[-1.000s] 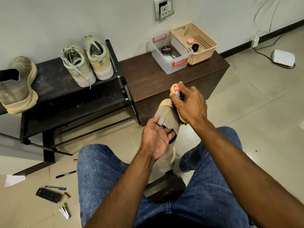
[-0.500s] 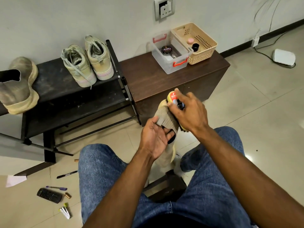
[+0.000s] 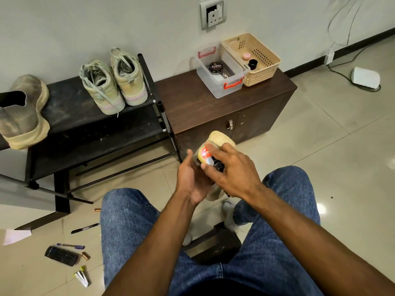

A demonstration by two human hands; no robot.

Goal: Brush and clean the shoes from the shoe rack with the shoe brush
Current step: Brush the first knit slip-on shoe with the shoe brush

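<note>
I hold a dusty beige shoe [image 3: 221,138] upright between my knees; only its pale sole tip shows above my hands. My left hand [image 3: 193,180] cups the shoe from the left side. My right hand [image 3: 232,173] grips a yellow shoe brush [image 3: 204,154] with a red label and dark bristles, pressed on the shoe's upper. The matching beige shoe [image 3: 23,116] lies at the left end of the black shoe rack [image 3: 85,133]. A pale green pair of sneakers [image 3: 113,82] stands on the rack's top shelf.
A brown cabinet [image 3: 205,107] beside the rack carries a clear box [image 3: 220,71] with a polish tin and a beige basket [image 3: 254,58]. Pens, a remote [image 3: 61,255], batteries and paper lie on the floor at lower left. A dark stool [image 3: 213,244] sits under me.
My right hand has drawn the brush down and toward me along the shoe, covering more of the upper. My left hand has shifted its hold, fingers now more upright beside the shoe.
</note>
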